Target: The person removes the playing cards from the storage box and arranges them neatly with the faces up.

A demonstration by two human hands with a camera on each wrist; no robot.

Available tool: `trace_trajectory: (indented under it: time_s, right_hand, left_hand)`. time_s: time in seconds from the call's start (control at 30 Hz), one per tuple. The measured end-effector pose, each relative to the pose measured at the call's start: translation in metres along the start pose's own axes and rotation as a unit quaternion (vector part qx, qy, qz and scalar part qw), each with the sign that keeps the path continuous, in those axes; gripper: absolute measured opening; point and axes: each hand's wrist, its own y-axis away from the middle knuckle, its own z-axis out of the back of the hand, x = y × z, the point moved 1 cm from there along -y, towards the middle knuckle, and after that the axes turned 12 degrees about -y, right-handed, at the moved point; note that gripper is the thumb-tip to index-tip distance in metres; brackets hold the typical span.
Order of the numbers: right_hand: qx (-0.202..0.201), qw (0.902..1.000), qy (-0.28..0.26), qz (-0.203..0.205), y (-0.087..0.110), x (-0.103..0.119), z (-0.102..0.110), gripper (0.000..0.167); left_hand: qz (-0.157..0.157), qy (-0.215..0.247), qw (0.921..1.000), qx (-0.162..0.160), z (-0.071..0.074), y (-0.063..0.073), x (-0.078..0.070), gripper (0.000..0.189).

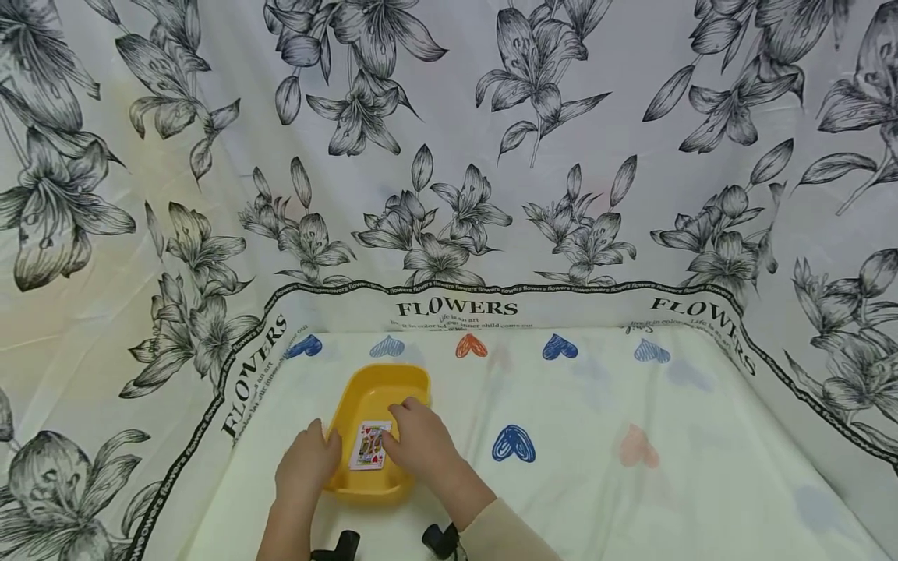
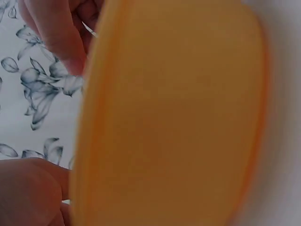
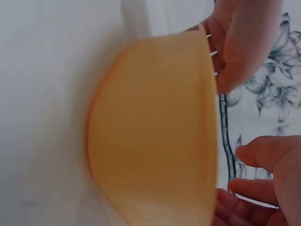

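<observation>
A yellow plastic tray with rounded corners stands on the pale cloth, left of the middle in the head view. Inside it lies a playing card, face up, with a red heart and a court figure; whether others lie beneath, I cannot tell. My left hand grips the tray's left rim, thumb on the inner side. Over the right rim reaches my right hand, its thumb close to the card's right edge. In the right wrist view, the right hand's thumb and forefinger stand apart with nothing visible between them.
The white cloth printed with hearts covers the surface and extends to the right. Behind and at both sides hangs a flower-printed curtain. Two dark wrist-worn devices show at the bottom edge.
</observation>
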Motion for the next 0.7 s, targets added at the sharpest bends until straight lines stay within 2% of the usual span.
trace_trajectory:
  time_s: [0.13,0.27,0.4,0.57,0.63,0.7]
  right_hand:
    - [0.023,0.9991,0.024,-0.026,-0.008,0.006,-0.022,0.033]
    - [0.036,0.9941,0.067,-0.077,-0.019,0.010,-0.042,0.027]
    - [0.031,0.9849,0.111,-0.129,-0.029,0.017,-0.056,0.035]
    - [0.019,0.9673,0.160,-0.196,-0.039,0.017,-0.072,0.062]
    - [0.019,0.9626,0.168,-0.212,-0.042,0.016,-0.078,0.068]
    - [0.020,0.9634,0.173,-0.203,-0.043,0.016,-0.081,0.065]
  left_hand:
    - [-0.013,0.030,0.9995,-0.002,-0.017,-0.001,0.010,0.048]
    - [-0.019,0.058,0.9979,-0.020,-0.026,0.000,0.014,0.043]
    - [-0.012,0.070,0.9969,-0.035,-0.029,0.001,0.013,0.043]
    - [-0.009,0.075,0.9960,-0.048,-0.032,0.003,0.012,0.041]
    - [-0.008,0.075,0.9957,-0.053,-0.033,0.003,0.014,0.040]
    - [-0.003,0.073,0.9957,-0.057,-0.033,0.004,0.016,0.040]
